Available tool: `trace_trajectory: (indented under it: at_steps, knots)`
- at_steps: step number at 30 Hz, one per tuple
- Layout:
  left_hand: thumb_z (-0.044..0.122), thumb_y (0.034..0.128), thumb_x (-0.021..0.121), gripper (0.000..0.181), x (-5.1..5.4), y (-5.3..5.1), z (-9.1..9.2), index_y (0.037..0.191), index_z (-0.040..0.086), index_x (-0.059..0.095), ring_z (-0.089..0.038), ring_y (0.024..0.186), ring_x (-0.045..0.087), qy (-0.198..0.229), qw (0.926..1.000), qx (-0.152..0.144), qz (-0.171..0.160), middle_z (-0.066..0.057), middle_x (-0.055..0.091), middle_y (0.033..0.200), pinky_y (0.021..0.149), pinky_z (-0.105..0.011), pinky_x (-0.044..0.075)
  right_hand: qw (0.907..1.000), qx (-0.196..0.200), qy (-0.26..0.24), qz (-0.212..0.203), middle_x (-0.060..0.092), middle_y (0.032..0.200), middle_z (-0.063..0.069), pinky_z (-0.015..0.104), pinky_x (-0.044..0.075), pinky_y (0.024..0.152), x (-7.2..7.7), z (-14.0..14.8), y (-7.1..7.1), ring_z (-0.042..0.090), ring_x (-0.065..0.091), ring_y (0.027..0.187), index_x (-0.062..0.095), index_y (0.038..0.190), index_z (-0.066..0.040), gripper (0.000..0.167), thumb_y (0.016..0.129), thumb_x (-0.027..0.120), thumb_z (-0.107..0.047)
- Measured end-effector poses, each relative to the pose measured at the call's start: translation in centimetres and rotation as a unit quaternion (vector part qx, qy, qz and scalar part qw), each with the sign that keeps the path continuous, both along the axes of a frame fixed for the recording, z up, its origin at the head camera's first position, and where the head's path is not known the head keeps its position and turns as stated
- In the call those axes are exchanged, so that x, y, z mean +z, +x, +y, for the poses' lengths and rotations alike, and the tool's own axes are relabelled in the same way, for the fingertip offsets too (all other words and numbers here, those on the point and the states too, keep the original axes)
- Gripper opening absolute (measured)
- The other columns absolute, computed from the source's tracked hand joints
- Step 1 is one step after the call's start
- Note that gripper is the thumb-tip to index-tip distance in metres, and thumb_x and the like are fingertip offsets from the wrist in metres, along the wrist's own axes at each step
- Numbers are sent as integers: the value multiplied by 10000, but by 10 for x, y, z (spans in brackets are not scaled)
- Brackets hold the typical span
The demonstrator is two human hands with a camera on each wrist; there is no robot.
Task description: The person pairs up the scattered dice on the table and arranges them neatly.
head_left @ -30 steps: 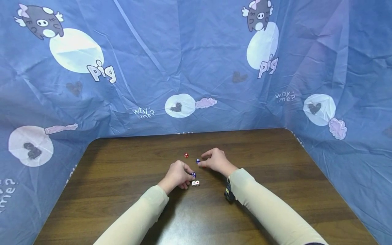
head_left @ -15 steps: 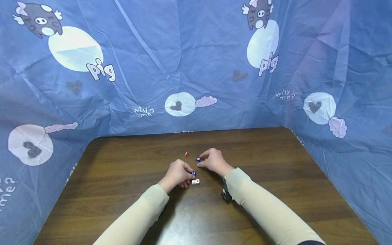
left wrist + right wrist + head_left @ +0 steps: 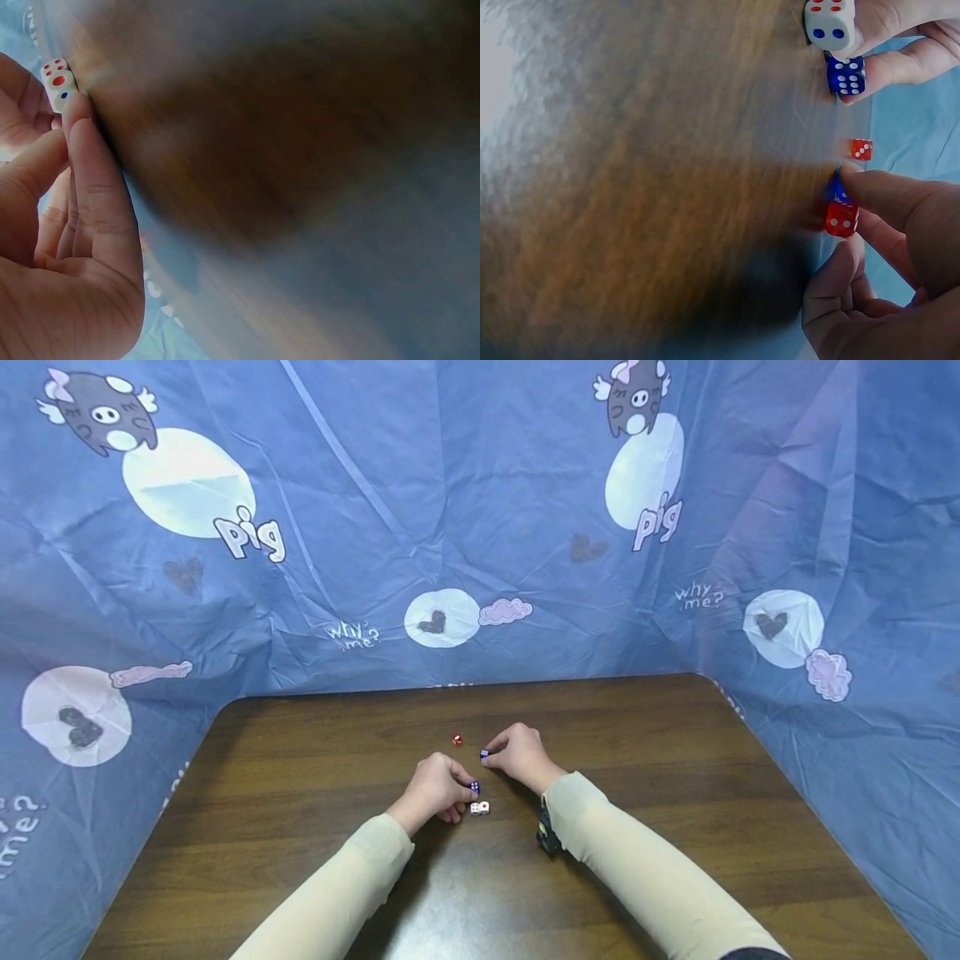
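My left hand [image 3: 437, 787] pinches a blue die [image 3: 475, 787] between thumb and index finger, just beyond two white dice [image 3: 484, 807] side by side on the table. One white die [image 3: 58, 81] shows past the fingertips in the left wrist view; the blue die is hidden there. Farther back, my right hand [image 3: 521, 756] has thumb and index finger on either side of a second blue die [image 3: 484, 754]. The right wrist view shows a red die [image 3: 842, 219] in front of that blue die, near the thumb; the hand hides this red die from the head camera.
Another red die [image 3: 457, 740] lies behind the hands, left of the right hand. Everything rests on a brown wooden table [image 3: 315, 752] with rounded far corners. A blue printed cloth [image 3: 360, 527] hangs around its back and sides. A black watch-like object [image 3: 548, 828] is on the right wrist.
My right hand has shifted slightly left and its thumb and index finger have closed in on the farther blue die. The left hand and the other visible dice stay put.
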State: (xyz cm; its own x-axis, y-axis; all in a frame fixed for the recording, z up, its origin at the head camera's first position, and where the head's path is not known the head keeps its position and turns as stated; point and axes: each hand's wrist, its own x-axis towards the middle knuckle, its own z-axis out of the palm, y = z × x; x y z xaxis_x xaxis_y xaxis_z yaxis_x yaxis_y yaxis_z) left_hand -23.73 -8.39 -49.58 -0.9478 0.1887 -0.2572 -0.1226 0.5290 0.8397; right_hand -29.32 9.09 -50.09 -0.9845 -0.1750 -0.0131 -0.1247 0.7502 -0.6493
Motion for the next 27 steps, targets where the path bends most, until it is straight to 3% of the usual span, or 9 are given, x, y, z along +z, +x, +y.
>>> trace_trajectory:
  at_steps: [8, 15, 27]
  knots:
    - [-19, 825, 828, 74, -2, 0, 0, 877, 14, 787, -205, 431, 647, 2, 10000, -59, 44, -124, 655, 564, 417, -354, 579, 9999, 17, -157, 52, 749, 869, -67, 401, 520, 882, -2, 4, -1, 234, 661, 993, 824, 857, -167, 119, 793, 902, -229]
    - [-24, 822, 830, 84, -1, 1, 0, 884, 14, 788, -212, 434, 649, -17, 10000, -50, 53, -125, 655, 565, 417, -356, 578, 9990, 250, -299, 240, 735, 808, -95, 346, 533, 778, 3, 10, 7, 124, 641, 830, 822, 875, -157, 121, 804, 890, -228]
    - [-24, 823, 829, 78, -1, 1, 1, 865, 21, 782, -215, 442, 653, -37, 10000, -1, 11, -135, 658, 571, 420, -355, 580, 9976, 534, -447, -51, 681, 708, -95, 304, 488, 621, 6, 19, 25, 101, 574, 687, 818, 886, -154, 110, 822, 883, -216]
